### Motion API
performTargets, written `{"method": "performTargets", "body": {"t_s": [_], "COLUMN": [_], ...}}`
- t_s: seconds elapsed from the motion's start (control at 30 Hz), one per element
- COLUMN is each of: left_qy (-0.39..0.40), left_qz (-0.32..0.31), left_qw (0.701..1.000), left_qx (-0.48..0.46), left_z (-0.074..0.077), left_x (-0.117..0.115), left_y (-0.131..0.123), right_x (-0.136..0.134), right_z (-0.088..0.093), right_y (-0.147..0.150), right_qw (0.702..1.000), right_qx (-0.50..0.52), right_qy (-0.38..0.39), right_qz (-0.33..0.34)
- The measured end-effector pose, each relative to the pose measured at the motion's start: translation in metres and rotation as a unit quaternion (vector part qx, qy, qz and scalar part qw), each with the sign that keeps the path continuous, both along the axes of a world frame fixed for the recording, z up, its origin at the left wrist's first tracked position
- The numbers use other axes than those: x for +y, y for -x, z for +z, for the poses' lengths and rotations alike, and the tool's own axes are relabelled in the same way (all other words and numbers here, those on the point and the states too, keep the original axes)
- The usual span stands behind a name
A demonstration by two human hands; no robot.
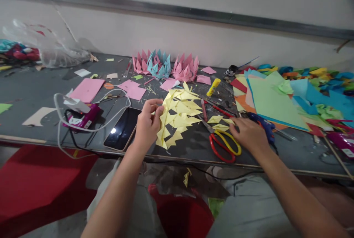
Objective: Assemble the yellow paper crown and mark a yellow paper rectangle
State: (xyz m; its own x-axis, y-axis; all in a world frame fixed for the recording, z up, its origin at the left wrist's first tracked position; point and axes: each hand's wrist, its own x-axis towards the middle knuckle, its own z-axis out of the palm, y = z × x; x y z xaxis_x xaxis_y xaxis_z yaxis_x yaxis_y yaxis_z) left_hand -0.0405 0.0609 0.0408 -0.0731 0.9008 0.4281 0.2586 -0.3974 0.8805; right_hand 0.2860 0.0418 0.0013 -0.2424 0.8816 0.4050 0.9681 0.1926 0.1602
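My left hand [149, 123] is closed at the edge of a pale yellow folded-paper piece [179, 109] with rows of pointed tips, thumb and fingers pinching its left side. My right hand [249, 133] reaches over the table with thumb and forefinger apart. Its fingertips touch or nearly touch the end of small yellow folded paper pieces [218, 123]. Between the hands lie scissors [225, 145] with one red and one yellow handle. A blue glue gun [262, 123] rests just beyond my right hand, which partly hides it. A yellow glue stick [213, 87] stands tilted behind the yellow paper.
Pink and blue paper crowns [159, 64] stand by the wall. A phone [123, 129] and a purple power adapter [83, 116] with looping white cable are at left. Coloured sheets [276, 101] are stacked at right. Pink paper [87, 89] and scraps litter the table.
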Motion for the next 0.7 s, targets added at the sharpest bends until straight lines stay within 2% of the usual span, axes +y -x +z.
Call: {"method": "performTargets", "body": {"t_s": [0.13,0.3,0.5,0.7], "left_qy": [-0.001,-0.016,-0.009,-0.008], "left_qz": [-0.005,-0.002,-0.005,-0.006], "left_qw": [1.0,1.0,1.0,1.0], "left_qx": [0.007,0.023,0.023,0.027], "left_z": [-0.001,0.0,-0.001,-0.001], "left_x": [0.001,0.001,0.001,0.0], "left_y": [-0.001,-0.002,-0.002,-0.003], "right_x": [-0.027,-0.045,-0.042,-0.042], "right_z": [0.002,-0.002,-0.012,-0.009], "right_y": [0.008,0.035,0.037,0.029], "right_qw": [0.994,0.981,0.969,0.951], "right_qx": [-0.005,0.027,0.085,0.167], "right_qy": [-0.06,-0.005,0.022,0.111], "right_qz": [0.095,0.191,0.229,0.236]}}
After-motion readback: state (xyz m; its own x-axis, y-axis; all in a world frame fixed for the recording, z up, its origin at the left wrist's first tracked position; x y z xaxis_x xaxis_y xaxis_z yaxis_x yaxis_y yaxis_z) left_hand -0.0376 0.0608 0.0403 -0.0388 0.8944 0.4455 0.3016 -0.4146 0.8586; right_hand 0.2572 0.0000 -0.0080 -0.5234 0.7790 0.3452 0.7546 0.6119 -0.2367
